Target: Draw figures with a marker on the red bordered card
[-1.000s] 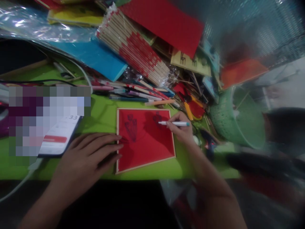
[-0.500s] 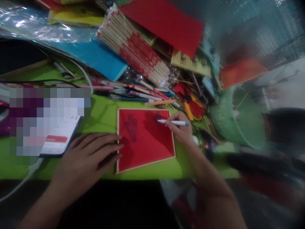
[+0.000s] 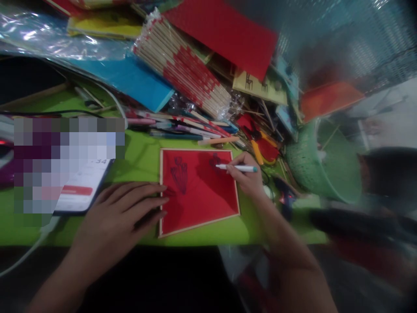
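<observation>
A red square card (image 3: 202, 200) with a pale border lies on the green table (image 3: 143, 156), with dark ink drawings near its top. My right hand (image 3: 247, 178) is closed on a white pen (image 3: 236, 167) with a teal cap end, its tip touching the card's upper right drawing. My left hand (image 3: 124, 213) lies flat with fingers stretched out, fingertips resting on the card's left edge.
A phone (image 3: 81, 187) with a lit screen lies left of my left hand. Behind the card sit loose pens (image 3: 185, 126), a wrapped bundle of sticks (image 3: 185, 65), blue and red paper sheets, and a green basket (image 3: 322, 161) at right.
The pen tip shifted very slightly on the card's upper right drawing. The phone's number went from 33 to 34. My left hand stayed put.
</observation>
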The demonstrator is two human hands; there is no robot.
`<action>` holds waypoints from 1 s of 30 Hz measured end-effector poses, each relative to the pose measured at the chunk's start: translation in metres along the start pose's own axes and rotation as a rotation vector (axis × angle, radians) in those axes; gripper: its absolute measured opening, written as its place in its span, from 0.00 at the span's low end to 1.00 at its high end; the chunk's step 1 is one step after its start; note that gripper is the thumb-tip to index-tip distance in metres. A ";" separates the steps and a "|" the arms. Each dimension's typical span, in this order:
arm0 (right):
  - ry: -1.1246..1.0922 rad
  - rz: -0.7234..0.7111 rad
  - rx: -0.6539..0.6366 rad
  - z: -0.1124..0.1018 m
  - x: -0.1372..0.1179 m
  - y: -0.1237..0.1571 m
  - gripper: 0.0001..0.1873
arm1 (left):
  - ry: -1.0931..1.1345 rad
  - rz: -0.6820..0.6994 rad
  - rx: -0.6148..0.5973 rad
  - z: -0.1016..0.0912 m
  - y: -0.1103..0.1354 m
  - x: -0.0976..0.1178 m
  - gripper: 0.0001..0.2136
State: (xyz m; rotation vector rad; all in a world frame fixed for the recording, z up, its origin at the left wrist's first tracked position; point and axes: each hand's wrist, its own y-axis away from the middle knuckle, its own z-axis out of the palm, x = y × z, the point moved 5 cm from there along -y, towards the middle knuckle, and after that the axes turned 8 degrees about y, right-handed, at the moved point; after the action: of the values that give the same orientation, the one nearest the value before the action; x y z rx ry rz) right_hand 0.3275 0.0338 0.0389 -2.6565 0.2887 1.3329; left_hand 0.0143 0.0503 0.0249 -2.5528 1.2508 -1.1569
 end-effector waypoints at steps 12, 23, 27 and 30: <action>-0.012 0.009 0.019 -0.001 -0.002 0.000 0.15 | -0.004 0.042 0.003 0.000 0.000 -0.001 0.07; -0.121 0.054 0.007 -0.001 0.002 -0.002 0.20 | 0.011 0.014 0.005 0.001 0.002 -0.002 0.08; -0.101 0.033 0.011 0.000 0.001 -0.001 0.18 | 0.008 0.007 -0.008 0.002 0.002 -0.003 0.08; -0.076 0.020 0.028 0.000 0.002 -0.001 0.17 | 0.010 0.011 -0.006 0.002 0.001 -0.003 0.08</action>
State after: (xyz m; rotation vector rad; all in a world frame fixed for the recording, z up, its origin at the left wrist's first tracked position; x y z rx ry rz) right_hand 0.3285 0.0343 0.0373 -2.5804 0.3230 1.4214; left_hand 0.0131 0.0513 0.0213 -2.5447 1.2707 -1.1666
